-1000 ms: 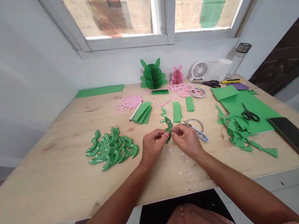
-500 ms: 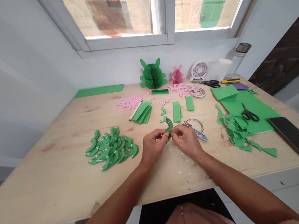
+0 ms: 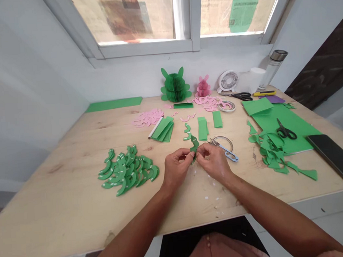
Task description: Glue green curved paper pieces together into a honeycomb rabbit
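Note:
A wavy green paper cutout [image 3: 194, 142] stands up from between my hands near the table's front middle. My left hand [image 3: 176, 167] pinches it between thumb and fingers. On its right edge, my right hand [image 3: 215, 162] is closed in a pinch; whatever tiny bit lies under those fingertips is hidden. Just beyond lies another wavy green cutout [image 3: 187, 131] with white strips on it. Left of my hands is a heap of similar green cutouts [image 3: 129, 171], many bearing small white strips. Blue-handled snips [image 3: 227, 150] and a roll of tape [image 3: 231, 141] rest beside my right hand.
Green paper scraps [image 3: 272, 150], black scissors [image 3: 286, 130] and a phone [image 3: 332, 154] lie at right. Folded green cards [image 3: 163, 129] and pink cutouts [image 3: 149, 118] sit further back. Along the wall stand a green paper figure [image 3: 175, 86], a pink one [image 3: 204, 87] and a fan [image 3: 228, 80].

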`<state>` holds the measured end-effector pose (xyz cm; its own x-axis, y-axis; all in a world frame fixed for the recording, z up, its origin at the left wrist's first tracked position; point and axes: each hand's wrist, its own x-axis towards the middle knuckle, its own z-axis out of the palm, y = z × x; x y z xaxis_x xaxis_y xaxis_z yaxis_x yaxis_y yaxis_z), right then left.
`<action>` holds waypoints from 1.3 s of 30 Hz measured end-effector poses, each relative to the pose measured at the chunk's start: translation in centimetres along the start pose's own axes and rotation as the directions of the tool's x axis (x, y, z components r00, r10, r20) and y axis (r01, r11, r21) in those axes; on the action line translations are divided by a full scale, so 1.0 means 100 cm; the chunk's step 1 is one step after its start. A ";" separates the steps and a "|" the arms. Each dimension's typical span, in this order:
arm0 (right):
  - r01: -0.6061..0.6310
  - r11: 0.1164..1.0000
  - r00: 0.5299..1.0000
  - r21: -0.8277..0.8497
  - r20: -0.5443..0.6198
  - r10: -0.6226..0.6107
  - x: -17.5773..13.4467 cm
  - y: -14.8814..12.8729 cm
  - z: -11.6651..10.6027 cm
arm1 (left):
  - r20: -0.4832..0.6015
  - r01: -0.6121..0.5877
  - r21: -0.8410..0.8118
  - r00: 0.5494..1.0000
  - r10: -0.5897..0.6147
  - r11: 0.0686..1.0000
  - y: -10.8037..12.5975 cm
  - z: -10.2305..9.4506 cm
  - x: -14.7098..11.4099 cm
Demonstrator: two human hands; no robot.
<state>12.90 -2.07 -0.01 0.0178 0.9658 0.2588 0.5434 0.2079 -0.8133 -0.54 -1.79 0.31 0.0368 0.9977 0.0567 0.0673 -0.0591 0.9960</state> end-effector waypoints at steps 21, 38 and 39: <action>-0.056 0.997 0.998 0.052 -0.009 0.057 0.002 -0.003 -0.005 | 0.023 0.207 -0.330 0.977 -0.211 0.921 -0.006 -0.006 0.009; 0.039 0.991 0.997 0.128 0.063 -0.047 0.004 0.003 -0.008 | 0.086 0.260 -0.446 0.965 -0.248 0.857 0.001 -0.007 0.008; 0.048 0.991 0.996 0.122 0.066 -0.057 0.004 0.003 -0.008 | 0.085 0.260 -0.446 0.965 -0.249 0.856 0.001 -0.007 0.008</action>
<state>13.73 -1.71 0.29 -0.0683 0.9605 0.2696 0.4368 0.2718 -0.8575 -1.23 -0.94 0.52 0.1033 0.9745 -0.1992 -0.3772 0.2236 0.8987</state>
